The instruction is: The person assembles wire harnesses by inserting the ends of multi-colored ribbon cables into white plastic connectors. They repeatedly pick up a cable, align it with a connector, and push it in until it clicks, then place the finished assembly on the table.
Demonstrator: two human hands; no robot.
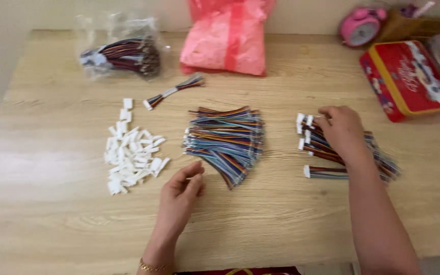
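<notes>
Your right hand (341, 131) lies palm-down on the finished cable pile (350, 153), fingers curled loosely over the white connector ends; whether they pinch one cable, you cannot tell from above. Your left hand (180, 196) hovers just beside the loose ribbon-wire stack (226, 142), thumb and forefinger drawn near each other, nothing visible between them. The white plastic housings (131, 155) sit in a heap well to the left of that hand, on the wooden table (52, 214).

Risks, as judged from here:
- Right hand dragging across the finished pile could fan the cables toward the red tin (406, 79) (they already splay unevenly).
- Left wrist sweeping sideways could scatter the housings; they are small and lie loose.
- Stack ends fray toward the table's near side; a careless pull may tangle several wires.

Hard to read:
- Cables under your right palm are hidden.
- The clear bag of wires (120, 53) is blurred by glare.
- The pink plastic bag (227, 35) and pink alarm clock (360, 25) are cut off at the top edge.
- One lone cable (174, 90) lies apart, its far plug indistinct.
</notes>
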